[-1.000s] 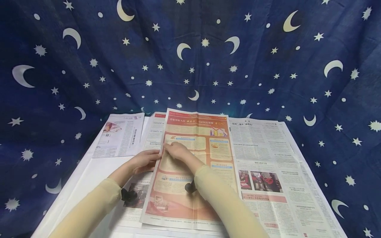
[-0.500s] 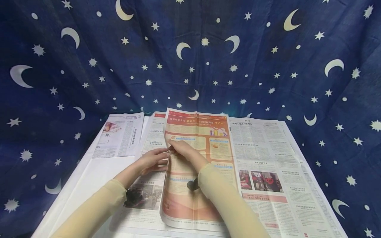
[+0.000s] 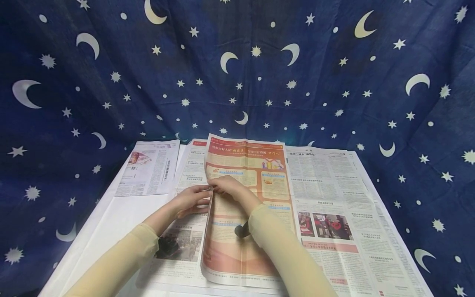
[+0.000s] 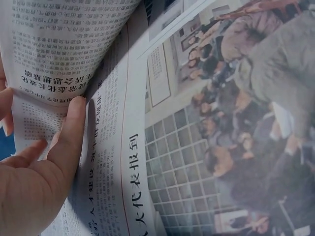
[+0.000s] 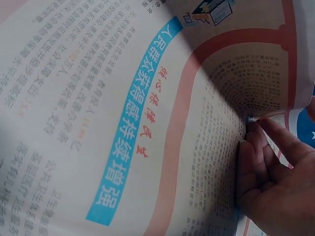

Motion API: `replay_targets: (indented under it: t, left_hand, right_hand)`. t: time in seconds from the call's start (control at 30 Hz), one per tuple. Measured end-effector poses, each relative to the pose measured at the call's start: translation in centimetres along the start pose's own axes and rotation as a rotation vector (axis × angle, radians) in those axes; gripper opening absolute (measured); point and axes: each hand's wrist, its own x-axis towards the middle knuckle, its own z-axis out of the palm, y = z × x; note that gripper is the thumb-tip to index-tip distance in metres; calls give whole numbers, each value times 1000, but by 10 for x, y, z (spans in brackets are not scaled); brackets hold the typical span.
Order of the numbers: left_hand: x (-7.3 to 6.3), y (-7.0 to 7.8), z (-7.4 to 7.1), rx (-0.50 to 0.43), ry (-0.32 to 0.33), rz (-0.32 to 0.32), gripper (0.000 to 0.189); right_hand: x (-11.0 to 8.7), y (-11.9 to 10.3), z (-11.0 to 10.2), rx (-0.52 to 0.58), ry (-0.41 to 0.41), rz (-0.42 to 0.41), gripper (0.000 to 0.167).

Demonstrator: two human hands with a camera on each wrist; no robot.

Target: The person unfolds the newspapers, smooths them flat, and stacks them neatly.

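Note:
An orange-red newspaper page [image 3: 237, 231] lies near the middle of the table, its left edge lifted and curled to the right. My right hand [image 3: 230, 187] pinches that edge; the right wrist view shows the thumb and fingers [image 5: 266, 157] curled where the paper bends. From the left, my left hand [image 3: 191, 202] reaches to the same edge with fairly straight fingers touching the paper. In the left wrist view those fingers [image 4: 69, 137] rest against the printed underside [image 4: 59, 54] of the lifted page. Below it lies another newspaper page with a photo [image 3: 182, 245] of people.
An opened newspaper [image 3: 334, 185] covers the right side of the white table [image 3: 111, 235]. A folded newspaper [image 3: 148, 169] lies at the back left. Behind the table hangs a dark blue curtain [image 3: 208, 57] with moons and stars.
The page's left edge has been lifted and drawn right, uncovering more of the photo page below. Both hands have moved slightly right, then stayed almost still over the last half second.

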Motion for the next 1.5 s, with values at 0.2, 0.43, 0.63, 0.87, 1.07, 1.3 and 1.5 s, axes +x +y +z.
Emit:
replay_targets:
  t: [0.2, 0.43, 0.63, 0.87, 1.07, 1.3, 1.5]
  left_hand:
    - [1, 0, 0, 9, -4, 3, 68]
    - [2, 0, 0, 36, 18, 18, 69]
    - [6, 3, -3, 121, 66, 0, 56]
    - [17, 13, -12, 280, 215, -15, 44]
    - [25, 14, -24, 394, 312, -36, 32]
    - [24, 11, -29, 399, 318, -19, 27]
    - [20, 11, -36, 420, 325, -13, 30]
  right_hand:
    - [0, 4, -3, 10, -20, -26, 47]
    - [1, 8, -5, 15, -36, -62, 43]
    - [-2, 12, -4, -133, 33, -146, 23]
    - [-7, 13, 0, -235, 100, -191, 28]
    - [-4, 18, 1, -163, 109, -158, 30]
    - [-14, 21, -19, -67, 90, -168, 35]
    - [-39, 25, -63, 33, 97, -153, 37]
